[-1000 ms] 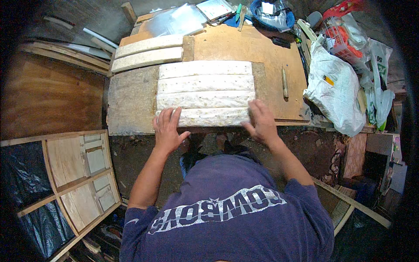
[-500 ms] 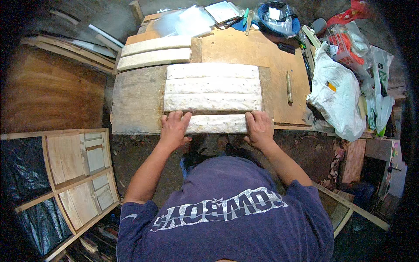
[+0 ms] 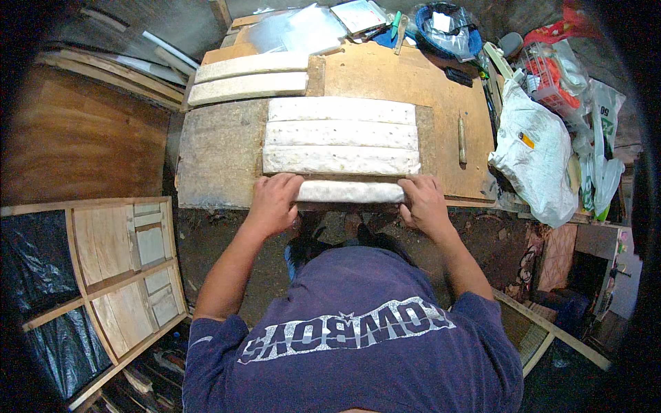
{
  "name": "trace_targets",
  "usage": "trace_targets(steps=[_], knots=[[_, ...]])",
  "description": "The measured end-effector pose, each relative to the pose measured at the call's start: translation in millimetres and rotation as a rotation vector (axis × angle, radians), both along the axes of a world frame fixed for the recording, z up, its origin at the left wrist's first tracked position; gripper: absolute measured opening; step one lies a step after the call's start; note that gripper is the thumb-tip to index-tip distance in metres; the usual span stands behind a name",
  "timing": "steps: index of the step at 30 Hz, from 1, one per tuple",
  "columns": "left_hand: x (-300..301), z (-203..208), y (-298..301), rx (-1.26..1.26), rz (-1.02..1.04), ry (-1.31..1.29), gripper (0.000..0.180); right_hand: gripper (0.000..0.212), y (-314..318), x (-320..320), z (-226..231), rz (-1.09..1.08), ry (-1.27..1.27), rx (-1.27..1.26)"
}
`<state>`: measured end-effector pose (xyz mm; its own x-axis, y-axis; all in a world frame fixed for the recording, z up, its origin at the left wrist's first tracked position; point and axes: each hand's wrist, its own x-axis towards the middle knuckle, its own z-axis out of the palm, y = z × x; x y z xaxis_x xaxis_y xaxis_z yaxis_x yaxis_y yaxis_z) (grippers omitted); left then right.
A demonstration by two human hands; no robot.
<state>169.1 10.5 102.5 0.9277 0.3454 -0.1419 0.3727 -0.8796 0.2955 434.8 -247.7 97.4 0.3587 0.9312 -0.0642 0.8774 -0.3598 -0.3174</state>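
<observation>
A long white strip [image 3: 352,192] with a lumpy surface lies along the front edge of a worn wooden board [image 3: 219,155]. My left hand [image 3: 277,201] is closed around its left end, and my right hand [image 3: 425,202] grips the right end. My thumbs are on the near side and the fingers bend over the top. Just beyond, three similar white strips [image 3: 341,133] with small dark specks lie side by side, touching. What these strips are made of I cannot tell.
Two cream-coloured bars [image 3: 249,84] lie at the back left. A narrow metallic rod [image 3: 462,140] rests on the plywood [image 3: 385,76] to the right. White plastic bags [image 3: 533,155] and a blue basket [image 3: 447,31] crowd the far and right sides. A wooden frame [image 3: 86,299] stands left.
The near strip has turned in my hands, showing a smoother, rounder side. My right hand has shifted slightly to the right along with it.
</observation>
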Motion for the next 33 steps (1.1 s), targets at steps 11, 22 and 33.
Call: trace_targets(steps=[11, 22, 33], knots=[[40, -11, -65, 0.055, -0.029, -0.024, 0.088, 0.079, 55, -78, -14, 0.099, -0.029, 0.043], [-42, -30, -8, -0.237, 0.447, -0.329, 0.091, 0.079, -27, -8, -40, -0.369, 0.174, 0.18], [-32, -42, 17, -0.526, 0.522, -0.41, 0.06, 0.047, -24, 19, -52, -0.403, 0.536, 0.202]])
